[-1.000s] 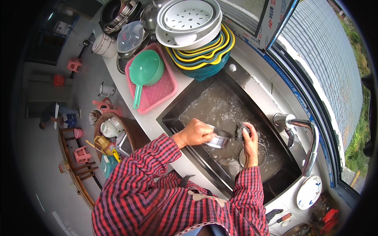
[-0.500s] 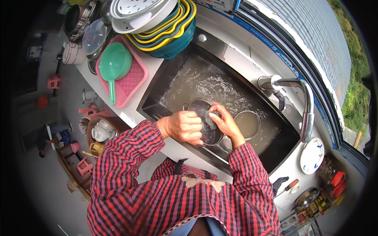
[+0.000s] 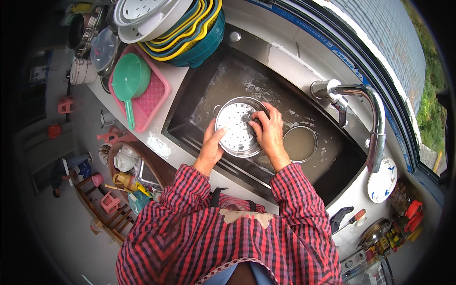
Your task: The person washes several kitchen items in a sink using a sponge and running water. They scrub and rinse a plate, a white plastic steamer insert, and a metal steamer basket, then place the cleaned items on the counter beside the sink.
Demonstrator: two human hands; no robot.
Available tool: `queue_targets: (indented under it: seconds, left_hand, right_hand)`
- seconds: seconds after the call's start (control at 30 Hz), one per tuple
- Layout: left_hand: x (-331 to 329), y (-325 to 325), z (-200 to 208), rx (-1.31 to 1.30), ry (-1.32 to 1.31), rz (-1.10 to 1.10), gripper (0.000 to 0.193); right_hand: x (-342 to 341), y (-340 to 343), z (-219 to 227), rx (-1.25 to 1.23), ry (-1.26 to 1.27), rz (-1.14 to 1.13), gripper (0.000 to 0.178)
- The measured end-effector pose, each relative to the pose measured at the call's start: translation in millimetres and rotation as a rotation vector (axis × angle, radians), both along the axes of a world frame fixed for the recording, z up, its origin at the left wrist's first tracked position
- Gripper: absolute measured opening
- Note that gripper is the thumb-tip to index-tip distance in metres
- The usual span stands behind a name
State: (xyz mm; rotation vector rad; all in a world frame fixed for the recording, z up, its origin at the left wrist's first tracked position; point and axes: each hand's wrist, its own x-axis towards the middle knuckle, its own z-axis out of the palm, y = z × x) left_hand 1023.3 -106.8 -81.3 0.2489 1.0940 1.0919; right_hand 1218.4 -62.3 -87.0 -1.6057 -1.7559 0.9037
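Observation:
A round metal steamer pan (image 3: 232, 124) with a perforated base is tilted up over the sink, its inside toward me. My left hand (image 3: 209, 146) grips its lower left rim, thumb over the edge. Inside the pan, the bent fingers of my right hand (image 3: 270, 133) are closed on a dark, steel-wool-like scrubber (image 3: 249, 118), pressed against the wall and base; fingers partly hide it. Cloudy water (image 3: 228, 83) lies in the dark sink (image 3: 183, 114). To the right, a second round metal vessel (image 3: 316, 144) sits in that water, filled with murky liquid.
A chrome faucet (image 3: 377, 137) arches over the sink's right end, near a white plate (image 3: 382, 183). At left, a green dipper (image 3: 133, 76) rests on a pink tray (image 3: 156, 97), beside stacked colanders (image 3: 202, 45). Another person (image 3: 61, 171) is farther left.
The pan has turned so its perforated base faces me. My left hand has gone from a fist above the pan to gripping its rim. My right hand stays at the pan's right side.

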Motion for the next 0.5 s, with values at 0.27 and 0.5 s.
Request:
queue_targets:
  seconds: [0.27, 0.5]
  left_hand:
    - [14.8, 4.0, -2.5, 0.049, 0.092, 0.100, 0.058]
    - [11.2, 6.2, -0.8, 0.013, 0.125, 0.113, 0.055]
  right_hand:
    - [-0.9, -6.0, -2.5, 0.021, -0.279, 0.208, 0.031]
    - [-39.9, 0.7, 6.2, 0.035, 0.177, 0.115, 0.024]
